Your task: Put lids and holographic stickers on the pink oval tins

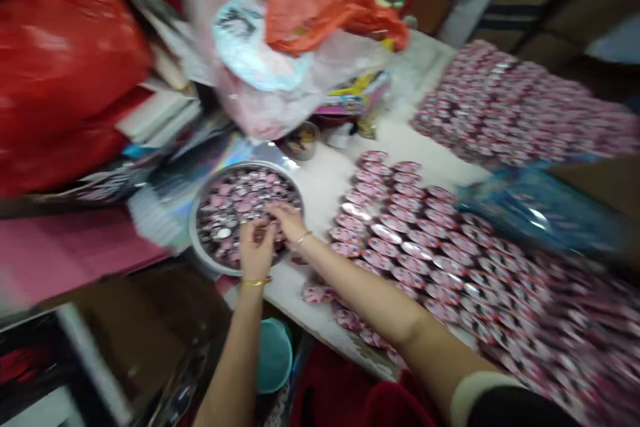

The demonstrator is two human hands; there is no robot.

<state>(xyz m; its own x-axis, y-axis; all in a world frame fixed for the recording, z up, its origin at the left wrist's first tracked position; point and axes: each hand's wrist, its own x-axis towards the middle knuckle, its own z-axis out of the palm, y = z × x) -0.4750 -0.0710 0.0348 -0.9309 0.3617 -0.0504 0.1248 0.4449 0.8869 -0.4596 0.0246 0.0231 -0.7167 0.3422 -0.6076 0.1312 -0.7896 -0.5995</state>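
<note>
Black fabric sleeve (520, 408) with cream cuff (473, 392), nearest, covers the upper right arm (370, 287). Right hand (290, 221) and left hand (257, 250) meet over the round silver metal basin (195, 233), fingers bent close together; I cannot tell from here what either grips. Small pink-and-dark pieces (243, 190) (blurred) fill the basin, beside rows of glossy pink oval pieces (383, 245) on the white table (400, 140).

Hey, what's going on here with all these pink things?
A person's left hand and right hand are close together over a round pan of small pink and dark pieces; whether they grip one is too blurred to tell. Beside the pan, lots of shiny pink ovals lie in rows on a white table.
</note>
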